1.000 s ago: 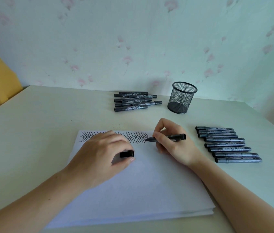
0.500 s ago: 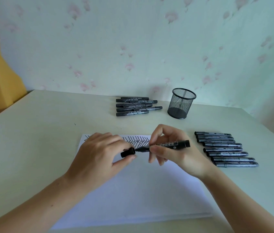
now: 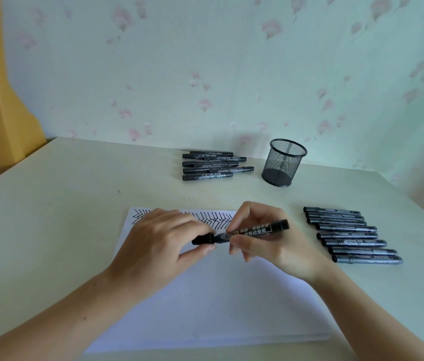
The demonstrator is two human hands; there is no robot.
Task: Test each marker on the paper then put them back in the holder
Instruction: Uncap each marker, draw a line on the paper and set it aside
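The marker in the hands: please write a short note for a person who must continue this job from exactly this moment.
Left hand pinches the cap; right hand grips the marker by its barrel. The cap sits at the marker's tip, above the paper; I cannot tell if it is fully pressed on.
The mesh holder stands at the back and looks empty. A pile of markers lies to its left; a row of eight markers lies right of the paper.
Done: a band of test strokes along the paper's far edge.
Left: finish capping, test any untested markers, then put all markers in the holder.
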